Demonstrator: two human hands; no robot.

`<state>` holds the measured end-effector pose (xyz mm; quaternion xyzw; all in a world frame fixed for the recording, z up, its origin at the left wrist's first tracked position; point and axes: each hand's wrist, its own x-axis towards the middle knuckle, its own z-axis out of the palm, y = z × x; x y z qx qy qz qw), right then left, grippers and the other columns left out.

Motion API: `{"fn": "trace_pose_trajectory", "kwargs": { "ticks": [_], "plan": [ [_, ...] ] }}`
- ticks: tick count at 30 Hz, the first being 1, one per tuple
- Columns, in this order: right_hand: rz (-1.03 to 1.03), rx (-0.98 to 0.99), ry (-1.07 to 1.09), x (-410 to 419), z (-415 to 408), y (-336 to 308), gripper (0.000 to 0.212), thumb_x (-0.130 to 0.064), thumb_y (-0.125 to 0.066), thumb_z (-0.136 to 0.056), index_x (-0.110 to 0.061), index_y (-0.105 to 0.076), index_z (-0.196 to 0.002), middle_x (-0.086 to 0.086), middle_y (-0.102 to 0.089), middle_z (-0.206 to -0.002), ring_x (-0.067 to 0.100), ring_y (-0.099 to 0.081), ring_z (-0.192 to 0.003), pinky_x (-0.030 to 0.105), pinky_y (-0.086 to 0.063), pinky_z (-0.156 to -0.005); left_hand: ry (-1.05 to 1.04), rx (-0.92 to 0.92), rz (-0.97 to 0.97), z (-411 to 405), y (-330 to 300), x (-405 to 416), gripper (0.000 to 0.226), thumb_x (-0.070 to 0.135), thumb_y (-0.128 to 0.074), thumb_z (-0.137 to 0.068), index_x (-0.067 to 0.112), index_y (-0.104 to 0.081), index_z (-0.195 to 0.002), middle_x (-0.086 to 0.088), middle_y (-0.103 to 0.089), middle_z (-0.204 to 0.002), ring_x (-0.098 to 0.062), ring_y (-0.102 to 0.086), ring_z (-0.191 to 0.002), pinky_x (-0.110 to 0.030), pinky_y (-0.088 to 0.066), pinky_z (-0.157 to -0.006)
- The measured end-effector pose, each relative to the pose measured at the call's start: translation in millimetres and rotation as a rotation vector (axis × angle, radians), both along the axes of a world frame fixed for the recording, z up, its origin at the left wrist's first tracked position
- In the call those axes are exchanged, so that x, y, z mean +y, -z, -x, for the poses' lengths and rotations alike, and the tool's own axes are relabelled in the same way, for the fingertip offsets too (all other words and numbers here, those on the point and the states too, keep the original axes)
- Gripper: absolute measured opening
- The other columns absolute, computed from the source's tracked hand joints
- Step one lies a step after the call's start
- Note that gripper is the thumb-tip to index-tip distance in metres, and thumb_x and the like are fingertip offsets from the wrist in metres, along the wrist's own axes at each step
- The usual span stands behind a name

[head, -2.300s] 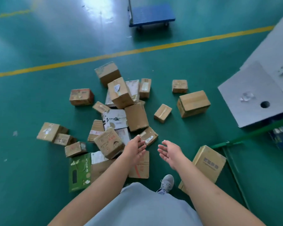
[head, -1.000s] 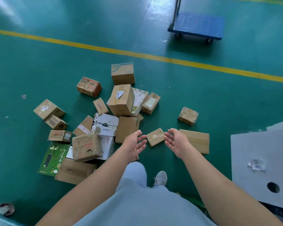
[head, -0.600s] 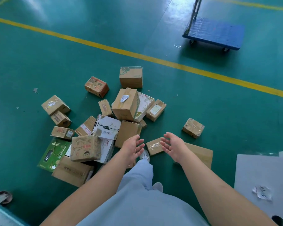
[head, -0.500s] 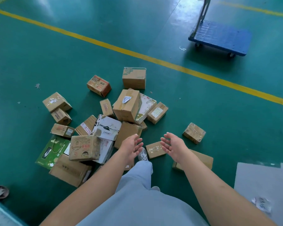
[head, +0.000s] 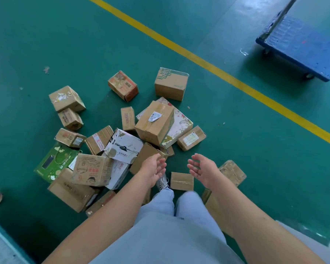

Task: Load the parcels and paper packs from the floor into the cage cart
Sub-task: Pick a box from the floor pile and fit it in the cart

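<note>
We count about seventeen brown cardboard parcels (head: 154,123) on the floor, one green paper pack (head: 55,162), one blue platform trolley (head: 303,44) and two hands (head: 153,169).

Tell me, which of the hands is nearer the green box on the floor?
Left. The left hand hovers over the pile, right of the green box; the right hand is farther right.

Matt brown cardboard parcels (head: 154,122), some taped, lie on a smooth, glossy green painted floor (head: 246,149)
</note>
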<state>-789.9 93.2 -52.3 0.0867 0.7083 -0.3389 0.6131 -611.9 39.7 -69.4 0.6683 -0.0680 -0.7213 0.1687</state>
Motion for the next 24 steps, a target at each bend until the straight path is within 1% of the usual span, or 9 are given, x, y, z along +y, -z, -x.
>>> {"fn": "trace_pose_trajectory", "kwargs": {
  "ticks": [2,5,7,9,11,16,18,20,24],
  "plan": [
    [-0.006,-0.004,0.002,-20,13,3,0.022,-0.029,-0.056,-0.106,-0.010,-0.065,-0.113,0.007,-0.072,-0.106,0.020,-0.068,-0.094,0.031,-0.056,-0.078,-0.005,-0.013,-0.001,9,2,-24,0.016,0.024,-0.053,-0.107,0.013,-0.063,-0.101,-0.005,-0.068,-0.103,-0.022,-0.063,-0.101,-0.039,-0.051,-0.102],
    [-0.001,-0.011,-0.013,-49,34,6,0.021,-0.028,-0.057,-0.105,-0.010,-0.065,-0.113,0.006,-0.072,-0.104,0.019,-0.069,-0.092,0.033,-0.056,-0.081,-0.017,-0.008,-0.008,23,5,-53,0.016,0.025,-0.053,-0.106,0.012,-0.063,-0.107,-0.005,-0.068,-0.104,-0.020,-0.064,-0.097,-0.037,-0.052,-0.099],
    [-0.001,-0.017,-0.024,-68,50,9,0.020,-0.027,-0.057,-0.105,-0.010,-0.064,-0.112,0.006,-0.071,-0.104,0.020,-0.069,-0.094,0.033,-0.056,-0.083,-0.041,-0.001,-0.021,30,8,-68,0.016,0.025,-0.054,-0.106,0.012,-0.063,-0.107,-0.005,-0.068,-0.105,-0.020,-0.064,-0.098,-0.037,-0.052,-0.099],
    [-0.008,-0.008,-0.057,-85,62,9,0.021,-0.027,-0.057,-0.104,-0.010,-0.064,-0.113,0.006,-0.071,-0.103,0.020,-0.069,-0.094,0.033,-0.056,-0.082,-0.061,0.003,-0.033,37,9,-80,0.017,0.026,-0.054,-0.106,0.012,-0.063,-0.105,-0.006,-0.067,-0.107,-0.021,-0.063,-0.101,-0.036,-0.052,-0.098],
    [-0.020,0.003,-0.108,-105,74,13,0.023,-0.027,-0.056,-0.105,-0.009,-0.064,-0.117,0.005,-0.071,-0.104,0.020,-0.069,-0.095,0.032,-0.055,-0.079,-0.107,0.012,-0.055,44,13,-93,0.017,0.026,-0.055,-0.106,0.011,-0.063,-0.105,-0.006,-0.067,-0.108,-0.021,-0.063,-0.102,-0.036,-0.052,-0.097],
    [-0.056,0.011,-0.305,-174,104,37,0.027,-0.026,-0.053,-0.106,-0.009,-0.062,-0.125,0.007,-0.069,-0.108,0.020,-0.066,-0.091,0.030,-0.054,-0.074,-0.273,0.005,-0.084,67,33,-131,0.017,0.026,-0.055,-0.106,0.011,-0.063,-0.105,-0.006,-0.068,-0.106,-0.021,-0.063,-0.100,-0.039,-0.051,-0.104],
    [-0.101,0.003,-0.394,-205,118,57,0.026,-0.025,-0.052,-0.107,-0.009,-0.061,-0.124,0.008,-0.069,-0.112,0.020,-0.065,-0.091,0.030,-0.053,-0.074,-0.371,-0.029,-0.116,78,48,-148,0.016,0.025,-0.055,-0.105,0.011,-0.063,-0.102,-0.005,-0.068,-0.103,-0.021,-0.064,-0.098,-0.040,-0.050,-0.106],
    [-0.128,-0.010,-0.467,-234,135,86,0.024,-0.023,-0.049,-0.108,-0.010,-0.060,-0.125,0.009,-0.068,-0.116,0.020,-0.065,-0.091,0.030,-0.053,-0.075,-0.411,-0.063,-0.141,93,69,-167,0.015,0.023,-0.055,-0.105,0.012,-0.062,-0.098,-0.004,-0.067,-0.099,-0.019,-0.064,-0.091,-0.040,-0.049,-0.106],
    [-0.192,-0.004,-0.556,-275,172,160,0.022,-0.021,-0.048,-0.108,-0.010,-0.059,-0.123,0.005,-0.069,-0.104,0.016,-0.065,-0.082,0.031,-0.054,-0.079,-0.396,-0.112,-0.196,126,137,-200,0.017,0.025,-0.056,-0.105,0.013,-0.062,-0.096,-0.002,-0.067,-0.096,-0.017,-0.064,-0.089,-0.035,-0.051,-0.098]
  ]
}}
